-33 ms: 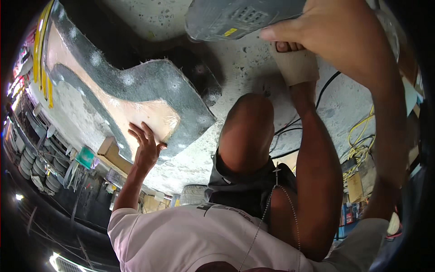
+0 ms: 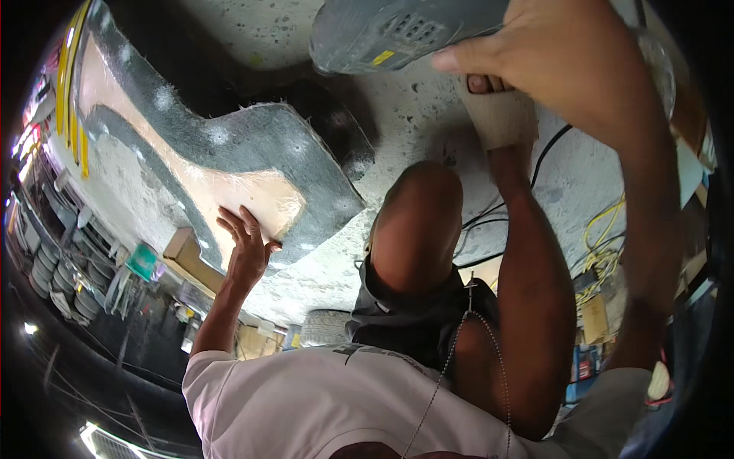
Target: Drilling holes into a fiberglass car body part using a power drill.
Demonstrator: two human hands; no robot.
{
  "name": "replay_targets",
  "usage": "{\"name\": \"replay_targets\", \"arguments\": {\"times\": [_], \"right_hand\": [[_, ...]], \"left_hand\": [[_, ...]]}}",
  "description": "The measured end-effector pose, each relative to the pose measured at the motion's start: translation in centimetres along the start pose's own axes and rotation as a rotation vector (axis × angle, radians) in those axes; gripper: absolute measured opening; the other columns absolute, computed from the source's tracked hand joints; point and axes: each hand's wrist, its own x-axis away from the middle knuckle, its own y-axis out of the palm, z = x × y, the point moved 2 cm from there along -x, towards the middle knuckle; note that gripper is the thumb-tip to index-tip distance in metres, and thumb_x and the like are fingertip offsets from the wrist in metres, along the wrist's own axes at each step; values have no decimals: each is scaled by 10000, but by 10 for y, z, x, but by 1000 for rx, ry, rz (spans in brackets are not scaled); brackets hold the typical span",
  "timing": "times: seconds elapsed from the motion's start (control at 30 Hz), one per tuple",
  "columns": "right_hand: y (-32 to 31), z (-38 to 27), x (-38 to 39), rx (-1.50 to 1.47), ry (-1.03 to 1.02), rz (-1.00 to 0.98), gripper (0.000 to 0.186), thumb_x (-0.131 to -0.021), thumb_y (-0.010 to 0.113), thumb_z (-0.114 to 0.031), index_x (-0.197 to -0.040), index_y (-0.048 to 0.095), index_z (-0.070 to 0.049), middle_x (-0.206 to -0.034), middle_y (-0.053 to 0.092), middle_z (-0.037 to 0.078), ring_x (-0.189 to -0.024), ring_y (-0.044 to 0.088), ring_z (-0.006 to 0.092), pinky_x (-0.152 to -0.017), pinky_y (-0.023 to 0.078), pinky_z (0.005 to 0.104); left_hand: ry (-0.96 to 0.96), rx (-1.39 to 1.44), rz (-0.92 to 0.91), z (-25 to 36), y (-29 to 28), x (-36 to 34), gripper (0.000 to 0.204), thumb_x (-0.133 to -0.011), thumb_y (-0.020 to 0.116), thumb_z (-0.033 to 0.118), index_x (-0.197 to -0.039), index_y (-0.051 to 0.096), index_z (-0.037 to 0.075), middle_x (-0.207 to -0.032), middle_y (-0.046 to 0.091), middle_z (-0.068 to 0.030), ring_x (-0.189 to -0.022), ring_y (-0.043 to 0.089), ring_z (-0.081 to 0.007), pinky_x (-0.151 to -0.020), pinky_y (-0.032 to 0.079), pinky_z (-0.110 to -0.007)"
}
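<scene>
The grey-edged panel (image 2: 260, 141) lies right beneath the left hand (image 2: 246, 243), and runs away from those fingers up toward the left! That hand is spread wide, fingers apart, pressed against the shiny tan middle (image 2: 256, 187) and gripping nothing. Over to its right and well above it, here's the right hand (image 2: 539, 73), wrapped on a dark grey tool (image 2: 405, 34), thumb along the housing; its other fingers are hidden from me, so how tight that hold is I cannot tell. The tool's working end can't be made out either, so whether it touches anything is anyone's guess.

So how far along are we? Beyond the left fingertips, the grey border (image 2: 287, 141) carries scattered whitish patches with darker grey between them, and loose fibres bristle along its upper edge. I'd call that a job part-way through: some spots look rubbed, while the rest of the border and that ragged edge look left to do. The tan middle under the palm seems smooth and unmarked by comparison.

Just below and left of the left hand sits a cardboard box (image 2: 187, 260); far below the right hand, a tangle of yellow cable (image 2: 600, 264).
</scene>
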Motion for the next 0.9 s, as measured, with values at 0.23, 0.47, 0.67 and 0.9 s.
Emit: {"name": "replay_targets", "arguments": {"times": [0.23,0.47,0.67,0.9], "right_hand": [[52,-14,-64,311,-511,-482,356,-769,824,-154,-994,656,64,-942,691,243,-940,680,412,-858,525,465],[94,-53,-118,387,-551,-694,368,-766,819,-138,-1025,657,66,-948,696,240,-932,692,392,-850,531,446],[101,-94,-127,541,-566,-751,383,-763,815,-122,-1055,658,69,-955,702,237,-925,704,372,-842,538,427],[131,-92,-121,486,-896,-568,603,-694,868,-212,-1220,666,2,-1019,705,194,-988,672,374,-895,524,424]], "left_hand": [[5,-11,33,-8,8,5,1176,-852,802,193,-1565,-115,5,-1489,-293,-467,-1353,-129,-741,-1036,476,-632],[54,-17,74,-2,14,1,1238,-752,884,197,-1548,-46,10,-1470,-220,-523,-1328,-106,-781,-977,486,-683],[77,-58,82,4,11,1,1133,-755,872,291,-1448,91,-149,-1408,-150,-598,-1280,-30,-835,-940,437,-783],[-8,-63,44,9,-12,3,1141,-726,863,353,-1494,151,-98,-1465,-56,-569,-1339,34,-789,-937,468,-753]]}}
